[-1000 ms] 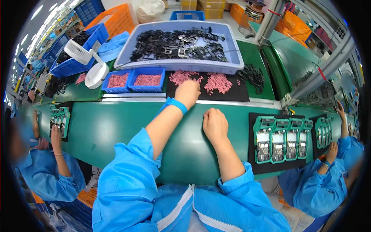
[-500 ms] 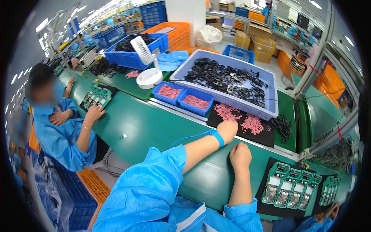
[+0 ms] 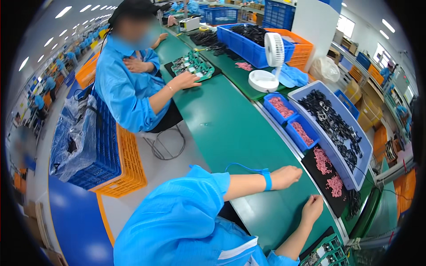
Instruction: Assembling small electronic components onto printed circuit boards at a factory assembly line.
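Observation:
My left hand (image 3: 287, 177), with a blue wrist strap (image 3: 267, 179) and its cord, hovers over the green bench with the fingers curled together. Nearer to me, my right hand (image 3: 313, 208) is also closed, beside the edge of a black mat (image 3: 317, 170). Whatever the fingertips of either hand hold is too small or hidden to make out. On the mat lie two loose heaps of small pink parts, a far heap (image 3: 322, 160) and a near heap (image 3: 334, 186). Green frames with circuit boards (image 3: 327, 253) show at the lower edge, next to my right forearm.
Two blue bins (image 3: 303, 133) of pink parts stand beyond the mat. A large tray (image 3: 361, 170) holds black parts. A white fan (image 3: 274, 53) stands farther back. At left a co-worker (image 3: 128, 95) sits by another board set (image 3: 193, 65), near stacked crates (image 3: 128, 177).
The view has swung left, bringing the co-worker and crates more fully in. My left hand has drawn back from the pink heaps to over the bench. My right hand stays closed near the mat.

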Demonstrator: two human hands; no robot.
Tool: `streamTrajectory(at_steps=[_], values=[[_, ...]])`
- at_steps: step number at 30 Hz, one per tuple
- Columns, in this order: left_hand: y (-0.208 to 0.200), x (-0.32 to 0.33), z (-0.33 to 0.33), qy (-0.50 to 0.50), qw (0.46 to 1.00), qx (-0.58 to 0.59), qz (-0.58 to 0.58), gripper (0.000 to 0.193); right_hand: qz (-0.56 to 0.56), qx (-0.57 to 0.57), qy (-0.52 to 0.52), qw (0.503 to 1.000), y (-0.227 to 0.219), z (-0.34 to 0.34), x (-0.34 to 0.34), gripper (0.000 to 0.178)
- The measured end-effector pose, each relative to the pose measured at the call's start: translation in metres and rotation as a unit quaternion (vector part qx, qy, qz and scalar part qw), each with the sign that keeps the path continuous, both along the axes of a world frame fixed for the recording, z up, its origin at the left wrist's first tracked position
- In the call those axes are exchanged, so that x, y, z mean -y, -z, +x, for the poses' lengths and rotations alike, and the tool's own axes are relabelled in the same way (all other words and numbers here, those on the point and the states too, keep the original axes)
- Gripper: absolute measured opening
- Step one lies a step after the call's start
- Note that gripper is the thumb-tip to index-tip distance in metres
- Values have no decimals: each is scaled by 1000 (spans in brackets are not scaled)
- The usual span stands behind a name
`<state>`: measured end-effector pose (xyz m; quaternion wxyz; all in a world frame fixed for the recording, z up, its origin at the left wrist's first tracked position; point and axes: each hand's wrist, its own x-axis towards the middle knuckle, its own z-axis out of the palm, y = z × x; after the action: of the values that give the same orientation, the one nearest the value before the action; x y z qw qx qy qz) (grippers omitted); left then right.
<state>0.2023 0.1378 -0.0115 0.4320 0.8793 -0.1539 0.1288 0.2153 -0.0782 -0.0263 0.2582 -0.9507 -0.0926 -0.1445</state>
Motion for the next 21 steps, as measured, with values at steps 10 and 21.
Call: streamTrajectory(at_steps=[10,21], values=[[11,9,16,35,993,-40,-109,8,-20,-37,-34,999,-7,-14,-15,10],[13,-4,21,110,976,-62,-180,9,5,-51,-30,998,-6,-9,-9,10]])
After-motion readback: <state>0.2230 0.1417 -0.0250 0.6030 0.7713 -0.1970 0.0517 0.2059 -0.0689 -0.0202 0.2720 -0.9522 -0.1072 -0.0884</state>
